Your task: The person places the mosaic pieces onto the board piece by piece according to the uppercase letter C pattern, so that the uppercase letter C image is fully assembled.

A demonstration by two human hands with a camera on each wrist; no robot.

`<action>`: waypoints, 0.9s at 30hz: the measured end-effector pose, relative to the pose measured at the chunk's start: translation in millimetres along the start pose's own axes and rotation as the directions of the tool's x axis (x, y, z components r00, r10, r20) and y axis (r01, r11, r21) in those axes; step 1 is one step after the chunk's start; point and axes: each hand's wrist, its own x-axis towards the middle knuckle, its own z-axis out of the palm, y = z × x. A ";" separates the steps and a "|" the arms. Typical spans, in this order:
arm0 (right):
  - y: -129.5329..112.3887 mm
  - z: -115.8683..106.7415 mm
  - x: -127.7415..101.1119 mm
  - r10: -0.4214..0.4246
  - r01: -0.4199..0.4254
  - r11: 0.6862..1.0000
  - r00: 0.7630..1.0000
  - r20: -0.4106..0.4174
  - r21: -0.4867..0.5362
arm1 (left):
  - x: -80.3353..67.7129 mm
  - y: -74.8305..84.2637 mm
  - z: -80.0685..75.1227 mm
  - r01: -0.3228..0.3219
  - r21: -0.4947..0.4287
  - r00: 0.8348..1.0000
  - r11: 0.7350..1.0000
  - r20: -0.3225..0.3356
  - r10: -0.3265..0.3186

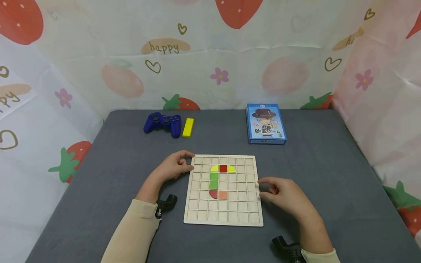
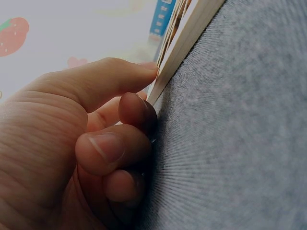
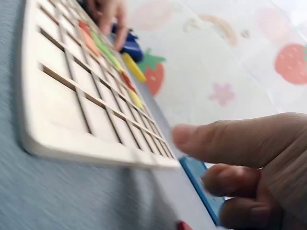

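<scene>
Board: wooden grid board (image 1: 224,215) lies flat on the grey table (image 1: 329,164), between the two hands.
Left hand: left hand (image 1: 172,166) rests at the board's upper left corner, fingers curled, thumb and fingertips touching the edge; the left wrist view shows the fingertips (image 2: 139,108) against the board's rim, not wrapped round it.
Right hand: right hand (image 1: 286,195) sits just beside the board's right edge, fingers loosely bent, holding nothing; whether it touches the rim cannot be told.
Pieces: coloured tiles (image 1: 219,180) sit in the board's middle cells, between the hands and clear of both.
Beyond the left hand: blue game controller (image 1: 162,124) and yellow block (image 1: 188,127), touching or nearly so, well apart from the fingers.
Beyond the right hand: blue card box (image 1: 265,123), near the board's far edge.
Open room: bare cloth lies outward of each hand and nearer the person.
Edges: strawberry-print curtain (image 1: 210,54) closes the far side and both flanks.
</scene>
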 end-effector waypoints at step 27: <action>34.6 -23.5 -6.2 0.157 -0.155 0.987 0.987 0.042 -0.042 | -1.0 1.3 0.9 -0.006 -0.007 1.000 1.000 -0.006 0.006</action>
